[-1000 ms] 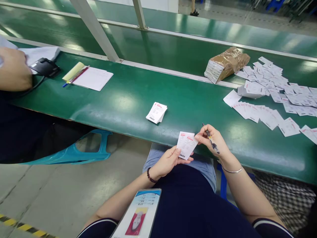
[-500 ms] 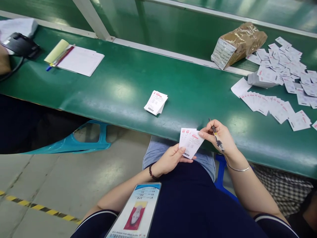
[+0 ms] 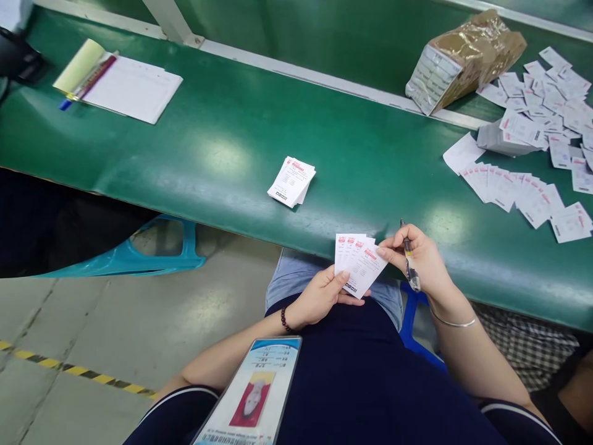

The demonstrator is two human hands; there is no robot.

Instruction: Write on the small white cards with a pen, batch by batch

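A small fan of white cards with red and black print (image 3: 359, 266) is held just beyond the table's front edge, above my lap. My left hand (image 3: 319, 298) grips the cards at their lower end, thumb on top and fingers underneath. With thumb and forefinger, my right hand (image 3: 424, 262) pinches the upper right corner of the front card. A dark pen with a clear end (image 3: 409, 259) is also tucked in the right hand, pointing down across the fingers. On the green table (image 3: 222, 191), a small pile of similar cards (image 3: 291, 181) lies ahead of my hands.
Loose cards (image 3: 551, 102) lie scattered at the far right, beside a neat card block (image 3: 504, 137) and an overlapping row (image 3: 512, 191). Behind stands a brown taped package (image 3: 472, 59). A notepad (image 3: 134, 89) with pens lies left. A teal stool (image 3: 180, 253) is below.
The fan in my left hand has spread wider, with one more card edge showing as my right hand moved slightly right. My view has shifted a little.
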